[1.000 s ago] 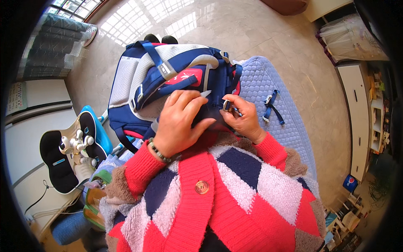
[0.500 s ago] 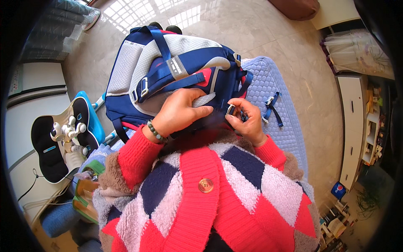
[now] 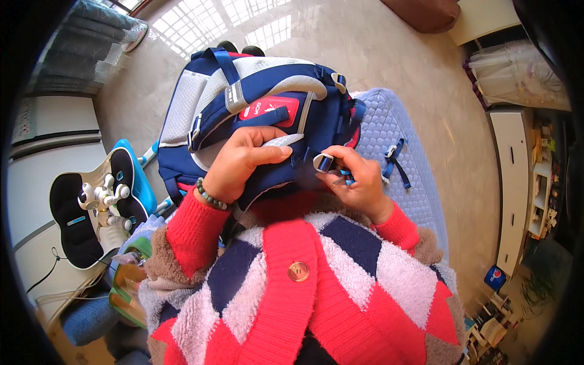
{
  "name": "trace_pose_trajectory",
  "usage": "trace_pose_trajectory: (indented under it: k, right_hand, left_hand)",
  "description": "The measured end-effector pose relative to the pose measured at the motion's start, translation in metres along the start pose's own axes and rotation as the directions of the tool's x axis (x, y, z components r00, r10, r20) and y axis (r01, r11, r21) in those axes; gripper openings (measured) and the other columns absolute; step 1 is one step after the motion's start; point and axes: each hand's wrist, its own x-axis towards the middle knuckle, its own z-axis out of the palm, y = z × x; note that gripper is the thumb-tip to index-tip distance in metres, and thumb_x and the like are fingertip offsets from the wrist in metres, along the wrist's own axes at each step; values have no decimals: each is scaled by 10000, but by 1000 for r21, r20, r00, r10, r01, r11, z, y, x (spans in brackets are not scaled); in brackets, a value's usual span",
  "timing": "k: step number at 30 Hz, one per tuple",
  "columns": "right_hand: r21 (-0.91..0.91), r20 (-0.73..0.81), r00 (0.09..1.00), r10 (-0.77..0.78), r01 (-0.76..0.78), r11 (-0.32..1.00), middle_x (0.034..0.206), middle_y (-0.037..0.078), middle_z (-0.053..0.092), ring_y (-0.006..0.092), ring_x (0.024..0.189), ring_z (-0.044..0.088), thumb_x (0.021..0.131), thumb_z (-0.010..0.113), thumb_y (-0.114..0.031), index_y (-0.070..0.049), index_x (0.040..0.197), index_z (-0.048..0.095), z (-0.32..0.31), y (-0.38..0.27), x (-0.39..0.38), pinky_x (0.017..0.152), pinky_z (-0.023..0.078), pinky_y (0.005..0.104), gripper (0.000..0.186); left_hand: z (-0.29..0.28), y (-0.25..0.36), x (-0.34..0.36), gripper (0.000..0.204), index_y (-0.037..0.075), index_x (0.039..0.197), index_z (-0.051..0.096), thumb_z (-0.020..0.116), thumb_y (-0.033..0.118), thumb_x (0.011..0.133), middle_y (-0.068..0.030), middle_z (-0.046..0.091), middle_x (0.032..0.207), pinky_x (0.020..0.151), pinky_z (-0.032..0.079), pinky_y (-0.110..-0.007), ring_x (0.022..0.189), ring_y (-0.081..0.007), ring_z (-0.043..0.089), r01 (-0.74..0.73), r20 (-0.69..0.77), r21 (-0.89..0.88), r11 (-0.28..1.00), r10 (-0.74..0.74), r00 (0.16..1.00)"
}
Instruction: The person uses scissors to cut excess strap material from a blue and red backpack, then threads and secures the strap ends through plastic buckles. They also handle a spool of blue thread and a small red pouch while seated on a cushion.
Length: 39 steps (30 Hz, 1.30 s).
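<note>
Backpack: I have the navy-blue fabric backpack with grey mesh padding (image 3: pixel 313 115) in front of the person's body, straps facing up; its inside is hidden from me, so I cannot tell what it holds.
Left hand: I see the left hand (image 3: pixel 243 161) grasping a tapered grey mesh strap (image 3: pixel 286 140) on the backpack, thumb laid over it, fingers curled.
Right hand: the right hand (image 3: pixel 360 182) pinches a pale plastic buckle threaded with navy webbing (image 3: pixel 323 162), just beside the backpack's near right side.
Quilted pad: a light-blue quilted pad (image 3: pixel 417 207) extends to the right of the backpack; on it I make out a loose navy strap with a pale buckle (image 3: pixel 396 163), near the right hand but apart from it.
Green-edged bin: at lower left I get a tan container with green edges (image 3: pixel 125 286); small items show near its top, too unclear for me to name.
Drawer unit: on the right stands a narrow white drawer unit (image 3: pixel 510 188), its fronts closed from where I look.
Shelves: beside it, pale open shelves (image 3: pixel 541 194) hold many small objects, too small for me to tell apart.
</note>
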Motion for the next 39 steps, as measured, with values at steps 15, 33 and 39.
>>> trace_pose_trajectory:
  k: [15, 33, 39]
  right_hand:
    - [163, -147, 981, -128, 152, 975, 806, 112, 621, 179, 673, 624, 826, 656, 19, -12, 1035, 639, -8, -49, 47, 599, 480, 276, 212]
    - [155, -317, 924, -212, 271, 950, 866, 148, 659, 208, 761, 637, 888, 592, -27, 43, 1035, 649, -36, -99, 87, 678, 478, 270, 172]
    - [140, -235, 922, -307, 345, 928, 804, 130, 619, 189, 710, 600, 889, 600, -31, 26, 1033, 655, -29, -99, 91, 639, 458, 277, 165]
  left_hand:
    - [-5, 29, -39, 322, -60, 1093, 578, 616, 117, 827, -122, 682, 950, 747, 551, -249, 771, -145, 679, -348, -170, -193, 917, 318, 933]
    - [65, 66, -72, 246, -5, 1158, 506, 525, 111, 943, -69, 615, 1060, 855, 492, -245, 949, -110, 608, -818, -248, -249, 518, 783, 571]
    - [61, 42, -87, 373, -24, 1248, 463, 518, 116, 907, -139, 616, 1139, 941, 495, -347, 1051, -208, 622, -873, -266, -207, 441, 834, 484]
